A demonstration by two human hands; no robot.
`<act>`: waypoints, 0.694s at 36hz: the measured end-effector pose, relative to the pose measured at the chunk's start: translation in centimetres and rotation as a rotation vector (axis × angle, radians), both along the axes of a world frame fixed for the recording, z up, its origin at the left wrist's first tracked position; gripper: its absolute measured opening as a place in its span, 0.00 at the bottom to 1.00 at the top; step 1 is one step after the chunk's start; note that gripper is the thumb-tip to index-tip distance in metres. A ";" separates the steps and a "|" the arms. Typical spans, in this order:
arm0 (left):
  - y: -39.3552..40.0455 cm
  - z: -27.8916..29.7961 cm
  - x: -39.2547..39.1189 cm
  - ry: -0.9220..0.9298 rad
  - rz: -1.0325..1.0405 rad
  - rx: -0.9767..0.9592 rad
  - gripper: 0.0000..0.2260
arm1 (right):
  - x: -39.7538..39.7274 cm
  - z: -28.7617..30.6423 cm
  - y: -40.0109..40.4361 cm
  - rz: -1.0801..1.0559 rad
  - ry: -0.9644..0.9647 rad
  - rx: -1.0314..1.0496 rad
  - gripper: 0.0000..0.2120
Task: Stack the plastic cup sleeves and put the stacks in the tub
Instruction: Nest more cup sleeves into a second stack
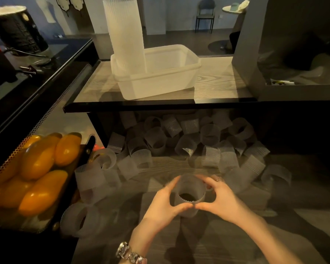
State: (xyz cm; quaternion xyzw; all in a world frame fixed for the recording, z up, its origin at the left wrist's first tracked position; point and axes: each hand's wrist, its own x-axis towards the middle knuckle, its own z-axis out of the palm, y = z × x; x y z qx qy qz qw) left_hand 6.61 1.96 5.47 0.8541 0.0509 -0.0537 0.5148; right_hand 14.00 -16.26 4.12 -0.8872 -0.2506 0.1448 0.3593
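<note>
Both hands clamped on one thing: left hand and right hand curled from either side round a short, frosted, ribbed plastic cup sleeve stack, thumbs nearly meeting at its near wall, open mouth facing up. Held at the near middle of the dark wood-grain lower counter; whether one sleeve or a few already nested, hard to tell in this dim view. Silver bracelet on the left wrist, a ring on a right finger. Around and beyond, a loose heap of translucent ribbed sleeves strewn from the counter's left edge to its far side under the raised shelf, lying on their sides and at all angles. Above, on the pale wood upper shelf, a translucent rectangular plastic tub near the shelf's left front, with a tall column of stacked sleeves standing in its left end. To the left, a perforated tray of orange oval fruit. For this step, probably best to keep the grip light and even so the thin wall stays round, line up the rims squarely, press straight down without twisting, then gather the nearest loose sleeves before lifting to the tub.
</note>
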 end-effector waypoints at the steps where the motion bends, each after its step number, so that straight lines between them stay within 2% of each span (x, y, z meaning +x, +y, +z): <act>1: -0.2 -0.5 0.0 0.011 0.011 -0.011 0.36 | 0.0 -0.4 0.0 -0.003 0.013 -0.030 0.36; 5: -0.8 -2.0 0.3 0.031 0.056 -0.033 0.33 | -0.1 -1.9 0.1 -0.050 0.110 -0.035 0.35; 10: -0.8 -2.8 0.4 0.024 0.069 -0.037 0.33 | -0.3 -2.3 0.0 -0.054 0.108 0.009 0.34; 25: -0.9 -3.7 0.2 0.011 0.069 -0.105 0.31 | -0.3 -2.1 0.0 -0.050 0.161 0.007 0.37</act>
